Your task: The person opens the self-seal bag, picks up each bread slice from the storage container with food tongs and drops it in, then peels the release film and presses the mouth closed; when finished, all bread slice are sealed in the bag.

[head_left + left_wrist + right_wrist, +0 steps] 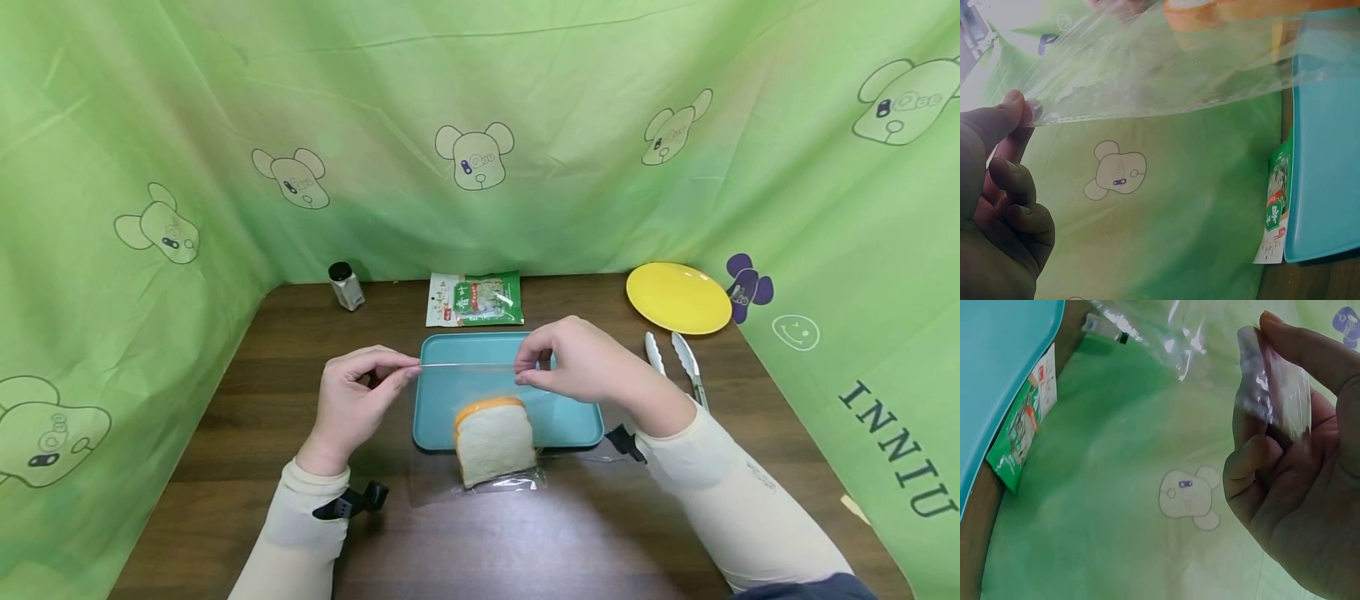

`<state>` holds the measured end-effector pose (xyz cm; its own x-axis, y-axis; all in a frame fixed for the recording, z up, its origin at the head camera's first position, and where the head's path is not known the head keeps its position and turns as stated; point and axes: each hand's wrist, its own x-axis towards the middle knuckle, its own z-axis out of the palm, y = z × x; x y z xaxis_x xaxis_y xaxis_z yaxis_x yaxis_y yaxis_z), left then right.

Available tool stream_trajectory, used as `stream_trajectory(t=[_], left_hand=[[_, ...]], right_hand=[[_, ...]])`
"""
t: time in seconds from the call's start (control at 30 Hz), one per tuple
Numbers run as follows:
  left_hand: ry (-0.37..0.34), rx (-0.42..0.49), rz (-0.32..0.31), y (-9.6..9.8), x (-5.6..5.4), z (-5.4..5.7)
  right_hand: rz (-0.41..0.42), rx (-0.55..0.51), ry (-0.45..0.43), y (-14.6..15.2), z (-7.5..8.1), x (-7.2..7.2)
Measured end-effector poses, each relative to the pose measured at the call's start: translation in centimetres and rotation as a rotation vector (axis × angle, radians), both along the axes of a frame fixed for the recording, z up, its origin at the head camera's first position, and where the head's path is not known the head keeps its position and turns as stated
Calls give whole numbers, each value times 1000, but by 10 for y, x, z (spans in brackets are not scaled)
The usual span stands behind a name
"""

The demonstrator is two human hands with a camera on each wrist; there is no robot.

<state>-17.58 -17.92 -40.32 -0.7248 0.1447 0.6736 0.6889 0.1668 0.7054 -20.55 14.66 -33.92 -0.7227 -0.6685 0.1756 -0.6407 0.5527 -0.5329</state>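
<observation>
A clear plastic bag [1147, 75] is stretched between my hands, its top edge a thin taut line in the head view. At one end my left hand [358, 400] pinches the edge between thumb and forefinger. My right hand [573, 358] holds the other end, where a crumpled fold of plastic [1279, 387] lies among the fingers. A slice of bread [495, 442] with an orange crust appears below the hands, with clear plastic around its lower edge. It overlaps the front of a blue tray [577, 425]. Whether the slice is fully within the bag, I cannot tell.
Behind the tray lies a green and white food packet [476, 300]. A black-capped shaker [347, 287] stands at the back left. At the back right, a yellow plate [678, 297] leans by the green curtain [562, 208], with metal tongs [688, 367] nearer my right arm.
</observation>
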Motion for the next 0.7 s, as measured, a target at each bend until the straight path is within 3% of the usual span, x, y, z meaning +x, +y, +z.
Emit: stream_trajectory(t=[0.53,0.7], left_hand=[[-12,11,20,-5,0,0],[-9,3,25,-2,7,12]], right_hand=[[-58,-93,-53,38,-10,8],[-60,-129,-94,44,-13,10]])
